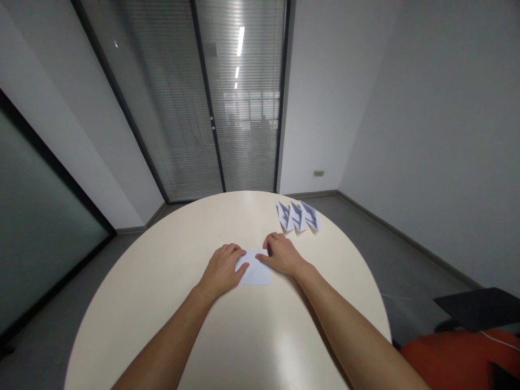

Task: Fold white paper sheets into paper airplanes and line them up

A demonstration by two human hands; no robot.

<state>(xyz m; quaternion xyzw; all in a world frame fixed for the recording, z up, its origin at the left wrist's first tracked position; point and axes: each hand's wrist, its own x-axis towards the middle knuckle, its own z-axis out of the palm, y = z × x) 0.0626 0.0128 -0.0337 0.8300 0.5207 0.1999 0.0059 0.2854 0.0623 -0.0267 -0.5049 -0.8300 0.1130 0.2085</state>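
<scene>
A small white sheet of paper (255,274) lies on the round table in front of me, its near edge straight. My left hand (225,266) rests over its left side, thumb stretched out on the paper and the fingers apart from it near the far left corner. At the far right corner is my right hand (282,253), its fingers curled and its thumb touching the sheet. That corner is hidden under the hand. Beyond my right hand stand three folded white paper pieces (298,216) in a row, alike in shape, with raised flaps.
The round cream table (162,303) has its far edge near a glass partition with blinds (247,146). An orange chair seat (459,360) and a dark flat panel (479,307) are at the lower right. Pale walls (439,135) rise on the right.
</scene>
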